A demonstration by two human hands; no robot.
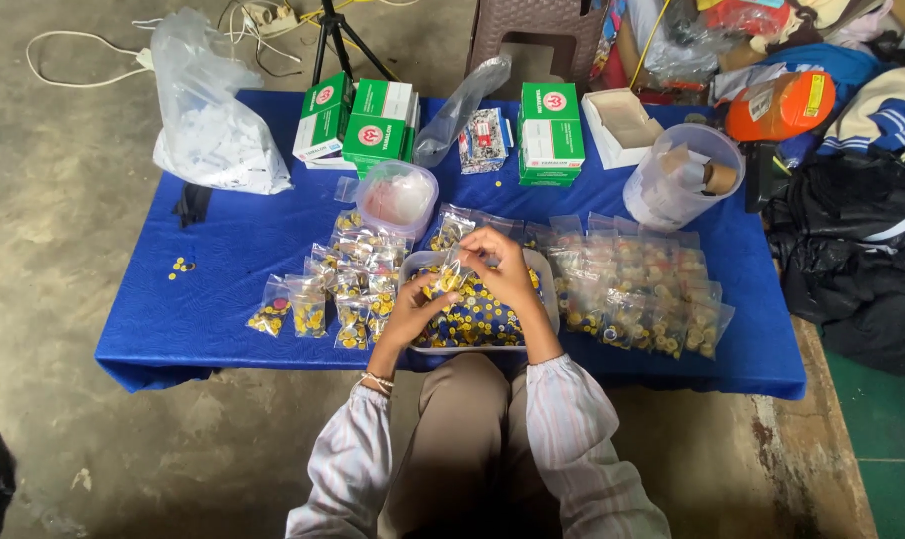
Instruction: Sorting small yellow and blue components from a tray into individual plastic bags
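Low table under a blue cloth (223, 299), on a bare concrete floor.

Bulging clear plastic bag of white paper slips (218, 140), far left.

Green-and-white cardboard cartons (367, 120), far centre; one open white box to their right.

Clear plastic jar with cardboard rolls (684, 178), far right.

Filled small clear packets (640, 289), spread in rows at right; a second heap (357, 269) at left.

Shallow clear plastic tray (547, 289), near centre, heaped with small yellow and dark round pieces.

Left hand (412, 309): over the tray, fingers curled up to the packet.

Right hand (502, 268): fingers pinched on the packet's top.

Small clear plastic packet (452, 274): gripped between both hands, above the tray.
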